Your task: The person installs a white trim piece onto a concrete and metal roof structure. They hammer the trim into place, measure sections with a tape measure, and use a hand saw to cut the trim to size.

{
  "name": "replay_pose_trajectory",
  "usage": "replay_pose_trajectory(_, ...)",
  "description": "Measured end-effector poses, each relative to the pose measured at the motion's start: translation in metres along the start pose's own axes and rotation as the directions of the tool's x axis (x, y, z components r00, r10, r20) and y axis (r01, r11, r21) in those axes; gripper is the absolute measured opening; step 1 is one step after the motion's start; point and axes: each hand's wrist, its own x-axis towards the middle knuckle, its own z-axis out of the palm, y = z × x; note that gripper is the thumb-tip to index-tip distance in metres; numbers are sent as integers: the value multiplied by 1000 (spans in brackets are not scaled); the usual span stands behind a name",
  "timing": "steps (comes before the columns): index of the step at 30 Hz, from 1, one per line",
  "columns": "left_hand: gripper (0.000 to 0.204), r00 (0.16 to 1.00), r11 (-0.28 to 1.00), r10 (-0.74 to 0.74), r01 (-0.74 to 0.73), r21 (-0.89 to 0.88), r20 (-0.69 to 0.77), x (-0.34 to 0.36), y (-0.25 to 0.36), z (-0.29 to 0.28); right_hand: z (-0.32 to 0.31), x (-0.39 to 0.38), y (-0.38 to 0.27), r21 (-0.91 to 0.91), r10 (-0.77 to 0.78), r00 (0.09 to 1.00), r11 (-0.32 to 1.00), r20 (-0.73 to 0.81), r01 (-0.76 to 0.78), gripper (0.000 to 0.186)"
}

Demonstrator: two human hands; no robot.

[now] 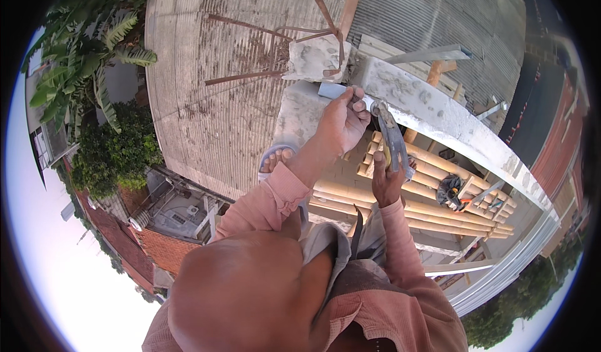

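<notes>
My left hand (345, 121) is closed over the concrete beam corner, its fingers pinching a pale blue-grey strip (332, 90). The strip's blunt end sticks out to the left of the fingers, and a bright white part shows on their right. My right hand (388, 180) is wrapped round the lower end of a dirty grey hand tool (392, 136) with a yellow streak. The tool stands nearly upright in the picture, its rounded head close to my left fingertips. Whether it is a hammer or pincers I cannot tell. My sandalled foot (275, 159) rests on the concrete ledge (297, 117).
Rusty rebar (247, 76) juts from a broken concrete stub (316, 57) just beyond my hands. A concrete beam (432, 98) curves off to the right. Bamboo poles (432, 176) and a dark bundle (449, 190) lie below. Corrugated roofing (206, 120) spreads at left.
</notes>
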Motion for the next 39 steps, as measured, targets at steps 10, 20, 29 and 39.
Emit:
replay_pose_trajectory(10,10,997,997,76,-76,-29,-5,-3,-9,8,-8,-8,-14,204,62,998,977,31,-67,33)
replay_pose_trajectory(20,23,961,989,113,-134,-67,-252,-12,-3,42,-9,10,-13,-115,-412,911,905,-4,409,30)
replay_pose_trajectory(29,32,997,974,-19,2,-226,-73,5,10,13,8,28,-18,-214,-409,911,887,51,410,39)
replay_pose_trajectory(39,29,998,990,1,-9,-138,-63,8,7,10,8,31,-15,-217,-457,886,860,74,461,30)
